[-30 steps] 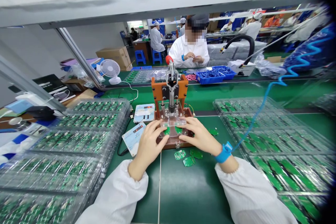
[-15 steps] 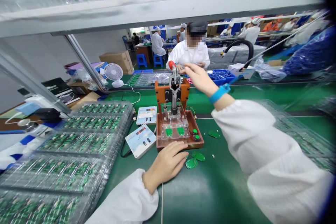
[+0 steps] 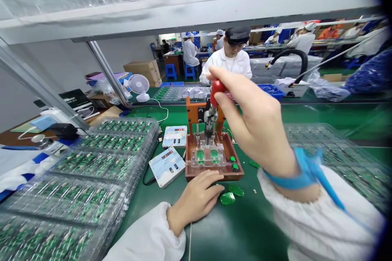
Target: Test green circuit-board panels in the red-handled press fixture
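My right hand point(image 3: 254, 118) is wrapped round the red knob of the press lever point(image 3: 217, 86), which stands on an orange and brown test fixture point(image 3: 214, 155). Two small green circuit boards point(image 3: 207, 155) lie under the fixture's clear plate. My left hand point(image 3: 196, 199) rests on the green mat in front of the fixture, fingers loosely curled, touching a loose round green board point(image 3: 227, 198). Another loose board point(image 3: 236, 190) lies beside it. A blue wrist strap point(image 3: 301, 169) circles my right wrist.
Stacked clear trays of green boards point(image 3: 92, 171) fill the left side; more trays point(image 3: 346, 163) lie at the right. Two small meters point(image 3: 168, 166) sit left of the fixture. A person in white works across the bench point(image 3: 228, 59). A small fan point(image 3: 139, 85) stands behind.
My right hand left the fixture plate, rose to the lever and closed on its red knob. My left hand drew back onto the mat by the loose boards.
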`<state>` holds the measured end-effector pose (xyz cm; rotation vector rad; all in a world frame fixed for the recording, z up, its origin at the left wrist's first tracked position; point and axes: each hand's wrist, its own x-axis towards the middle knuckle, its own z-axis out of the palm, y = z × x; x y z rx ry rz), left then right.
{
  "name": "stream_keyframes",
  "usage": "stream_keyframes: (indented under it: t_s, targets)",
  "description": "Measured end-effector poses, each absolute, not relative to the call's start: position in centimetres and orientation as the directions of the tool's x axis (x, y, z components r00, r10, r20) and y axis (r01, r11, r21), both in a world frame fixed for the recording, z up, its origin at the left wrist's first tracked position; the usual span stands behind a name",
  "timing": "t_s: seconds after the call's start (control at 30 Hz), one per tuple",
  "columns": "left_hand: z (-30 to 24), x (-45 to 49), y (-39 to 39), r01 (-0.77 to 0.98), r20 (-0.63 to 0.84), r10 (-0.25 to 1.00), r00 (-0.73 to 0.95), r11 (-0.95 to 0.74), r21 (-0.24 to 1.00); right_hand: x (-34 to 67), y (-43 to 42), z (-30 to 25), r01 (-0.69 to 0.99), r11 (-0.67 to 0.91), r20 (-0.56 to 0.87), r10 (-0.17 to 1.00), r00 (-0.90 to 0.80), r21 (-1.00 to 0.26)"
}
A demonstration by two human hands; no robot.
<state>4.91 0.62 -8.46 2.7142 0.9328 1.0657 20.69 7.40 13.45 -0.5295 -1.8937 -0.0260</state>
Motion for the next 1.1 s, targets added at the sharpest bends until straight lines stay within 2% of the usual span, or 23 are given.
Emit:
stream_keyframes:
  t_s: [0.07,0.17,0.4,0.67,0.9,1.0,1.1]
  targets:
    - [-8.4,4.9,0.6,0.506,0.584,0.573,0.574,-0.81,0.297,20.9,6.0,12.2,0.449,0.883,0.902,0.3,-0.311,-0.139]
    - [-8.3,4.8,0.6,0.509,0.559,0.589,0.583,-0.801,0.314,21.2,5.5,11.0,0.484,0.871,0.902,0.267,-0.339,-0.076]
    - [-8.4,4.9,0.5,0.526,0.557,0.592,0.583,-0.797,0.297,22.1,5.4,9.7,0.447,0.89,0.9,0.264,-0.348,-0.088]
    - [-8.4,5.0,0.6,0.534,0.522,0.614,0.593,-0.784,0.316,22.8,5.9,5.8,0.316,0.935,0.864,0.289,-0.412,-0.162]
    - [-8.8,5.2,0.7,0.514,0.518,0.641,0.566,-0.766,0.386,21.9,6.2,3.7,0.187,0.925,0.857,0.377,-0.351,-0.331]
    - [-8.5,5.2,0.6,0.473,0.524,0.656,0.543,-0.755,0.455,21.2,6.4,2.6,0.122,0.909,0.861,0.416,-0.293,-0.398]
    - [-6.7,4.4,0.4,0.374,0.487,0.695,0.529,-0.707,0.601,20.7,6.6,1.6,0.078,0.9,0.864,0.435,-0.253,-0.43]
